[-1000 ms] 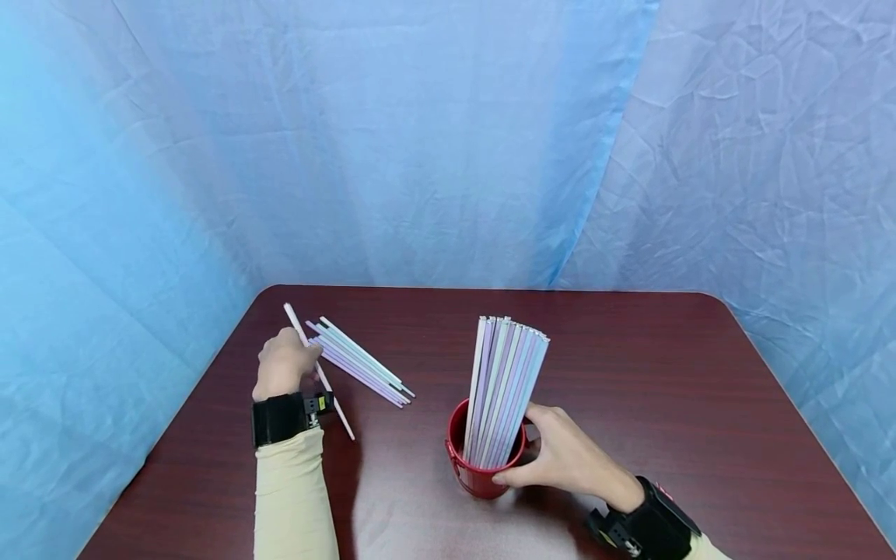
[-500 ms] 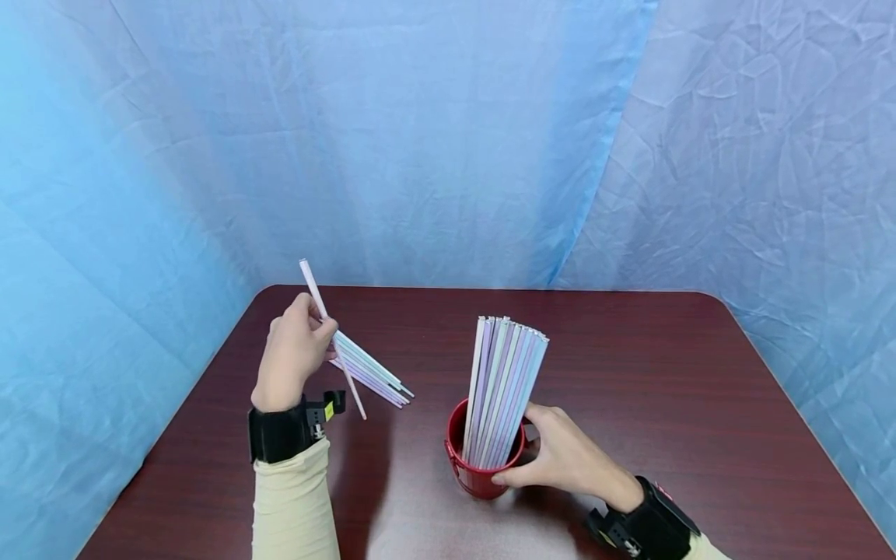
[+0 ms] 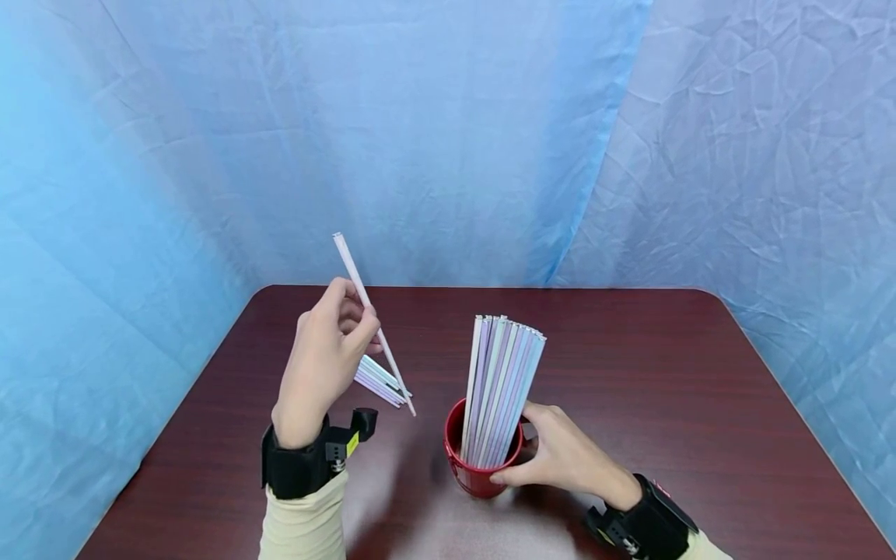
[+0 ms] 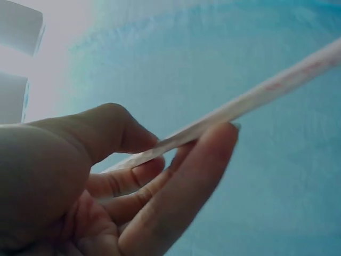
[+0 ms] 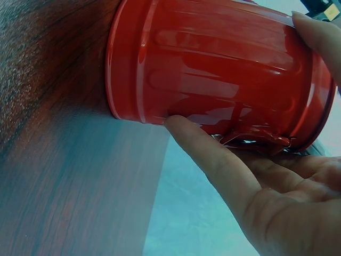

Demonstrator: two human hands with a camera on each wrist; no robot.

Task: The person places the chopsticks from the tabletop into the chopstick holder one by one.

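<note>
Head view shows the left hand [image 3: 323, 365] pinching a light, easily bent straw [image 3: 373, 323] near mid-length, up left of the red cup [image 3: 476, 470], which the right hand [image 3: 563, 459] grips.
</note>
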